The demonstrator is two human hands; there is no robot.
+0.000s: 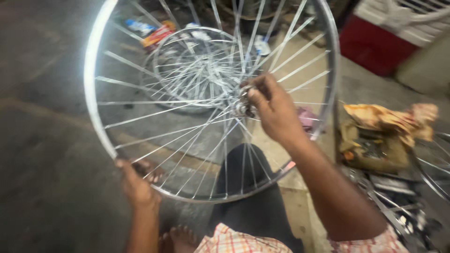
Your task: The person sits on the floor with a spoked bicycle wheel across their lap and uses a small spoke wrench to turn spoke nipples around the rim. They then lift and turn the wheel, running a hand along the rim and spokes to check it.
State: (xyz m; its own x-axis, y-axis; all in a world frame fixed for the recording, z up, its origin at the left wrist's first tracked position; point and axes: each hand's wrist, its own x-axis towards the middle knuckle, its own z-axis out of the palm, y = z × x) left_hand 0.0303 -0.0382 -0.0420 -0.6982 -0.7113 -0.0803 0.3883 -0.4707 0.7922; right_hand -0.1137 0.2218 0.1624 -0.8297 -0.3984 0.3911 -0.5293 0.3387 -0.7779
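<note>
Filling most of the view, a large spoked bicycle wheel (140, 122) is held upright over a dark floor (42, 154), its shiny rim cut off at the top edge of the picture. The lower left of the rim is gripped by the left hand (136, 182), whose fingers are curled around the metal from behind, so that only the thumb and knuckles are plainly seen. A dark trouser leg (248, 206) is seen through the lower spokes, and a bare foot (180, 236) is partly cut off at the bottom edge. Behind the spokes a smaller wheel (197, 65) is laid on the floor, much of it confused with the nearer spokes. At the upper right a red and white box (375, 42) is cut off by the edge, and at the right a crumpled orange cloth (389, 119) is draped over a heap of tools that are too blurred to be told apart. The right hand (274, 110) is raised to the hub (241, 105) at the middle of the big wheel, its fingertips pinched together on the hub's end; the hub itself is largely hidden by them and blurred. Small coloured packets (152, 33) on the far floor cannot be made out clearly
</note>
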